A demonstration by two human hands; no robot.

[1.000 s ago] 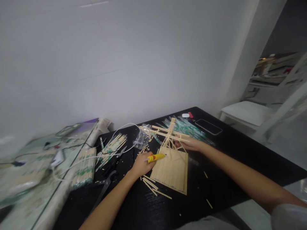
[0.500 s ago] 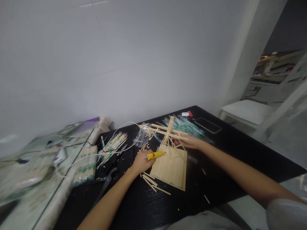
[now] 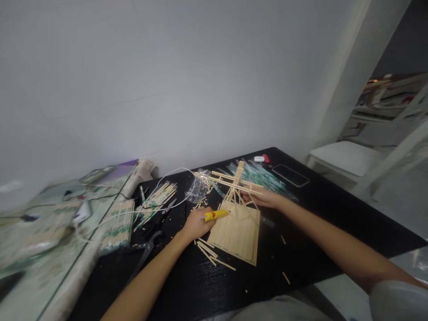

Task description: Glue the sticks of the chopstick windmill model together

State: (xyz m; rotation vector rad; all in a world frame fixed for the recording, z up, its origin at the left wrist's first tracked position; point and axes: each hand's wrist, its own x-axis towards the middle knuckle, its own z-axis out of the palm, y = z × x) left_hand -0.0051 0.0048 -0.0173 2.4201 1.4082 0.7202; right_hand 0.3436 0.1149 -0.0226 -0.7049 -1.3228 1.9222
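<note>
My left hand [image 3: 196, 223] is closed around a yellow glue bottle [image 3: 214, 216] with a small red mark. Its narrow tip points right, over the top edge of the flat slatted panel [image 3: 236, 232] of a wooden stick model. Whether the tip touches the wood I cannot tell. From the panel, thin slanted sticks rise to a cross-shaped frame [image 3: 238, 178] at the far end. My right hand [image 3: 259, 197] grips the model at the right of this frame, its fingers partly hidden behind the sticks.
Loose sticks [image 3: 207, 252] lie beside the panel. To the left are scissors [image 3: 163, 211], pliers [image 3: 149, 247], chopstick bundles [image 3: 118, 225] and a white cable [image 3: 117, 216]. Plastic wrappers [image 3: 264, 176], a phone [image 3: 290, 175] and a white case [image 3: 259, 158] lie at the back right.
The view has shifted slightly. Both hands keep their hold, and the glue bottle stays over the panel's upper edge with hardly any movement.
</note>
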